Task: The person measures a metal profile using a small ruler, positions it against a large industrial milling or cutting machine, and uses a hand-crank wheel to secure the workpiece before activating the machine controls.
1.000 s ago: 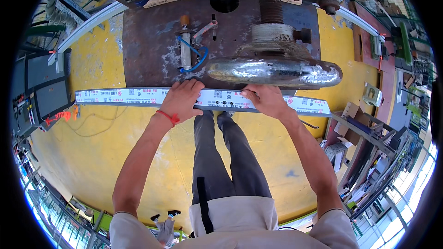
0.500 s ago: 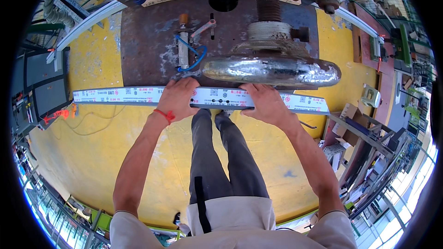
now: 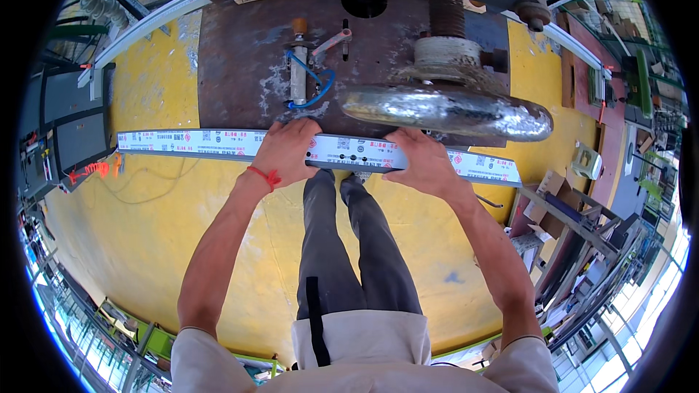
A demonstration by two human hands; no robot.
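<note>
A long profile bar [image 3: 218,143] covered in white printed film lies crosswise in front of me, with several dark holes near its middle. My left hand [image 3: 285,151] is wrapped round it left of the holes, a red cord on its wrist. To the right of the holes, my right hand [image 3: 419,160] grips the same bar. The bar runs along the near edge of a dark metal machine plate [image 3: 240,65]. Just beyond my right hand is a large shiny handwheel [image 3: 448,110] on a threaded screw [image 3: 446,11]. My fingertips on the far side are partly hidden.
A small cylinder [image 3: 298,76] with blue tubing and a lever [image 3: 333,42] sit on the plate. Grey cabinets [image 3: 76,105] stand at left. A cardboard box [image 3: 553,200] and a cluttered rack are at right. The floor [image 3: 167,247] is yellow.
The bar has tilted slightly, its left end now farther and its right end nearer. The machine appears shifted a little to the right in view. Both hands keep their grip.
</note>
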